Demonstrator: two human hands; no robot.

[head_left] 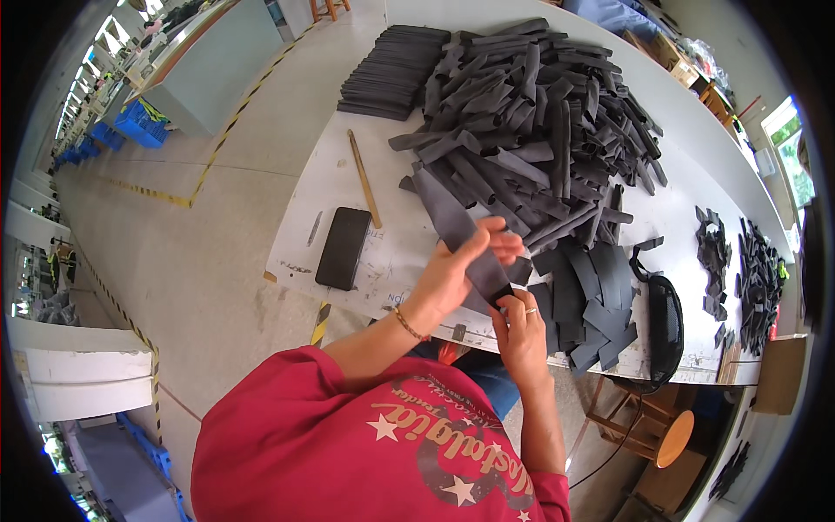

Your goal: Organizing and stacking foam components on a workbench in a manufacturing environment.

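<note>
A long dark grey fabric strip slants across the near edge of the table. Around its middle is my left hand, the thumb laid over the cloth and the fingertips showing beyond its right side. At the strip's lower end my right hand, with a ring on one finger, pinches the cloth. The strip's upper end reaches the big heap of similar dark strips. Right of my hands, flat dark pieces lie fanned out and overlapping at the table's edge.
A black phone and a wooden stick lie left on the white table. Neatly stacked strips sit at the back left. A black mesh object stands at the right edge, above a wooden stool.
</note>
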